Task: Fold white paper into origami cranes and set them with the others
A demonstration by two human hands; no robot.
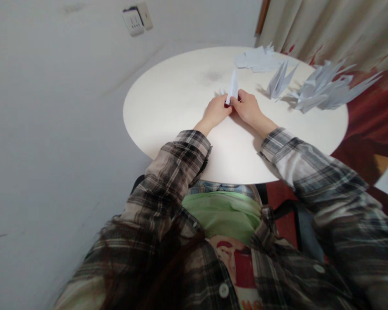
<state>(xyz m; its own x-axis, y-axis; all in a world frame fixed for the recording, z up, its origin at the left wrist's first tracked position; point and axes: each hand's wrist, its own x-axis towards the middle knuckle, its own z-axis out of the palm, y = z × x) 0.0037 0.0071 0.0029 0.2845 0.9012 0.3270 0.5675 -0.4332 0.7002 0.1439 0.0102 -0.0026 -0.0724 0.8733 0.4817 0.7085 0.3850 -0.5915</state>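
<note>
Between my two hands, over the middle of the round white table, a narrow piece of folded white paper stands with its pointed tip upward. My left hand pinches its lower left side. On its lower right side, the thumb and curled fingers of my right hand grip it near the base. A small white paper point shows just behind my left fingers; I cannot tell whether it belongs to the same piece. The lowest folds are hidden by my fingers.
Right of my hands stands a folded paper shape, beside a cluster of paper cranes near the table's right edge. More white paper lies at the back. A wall with a socket is left, a curtain right.
</note>
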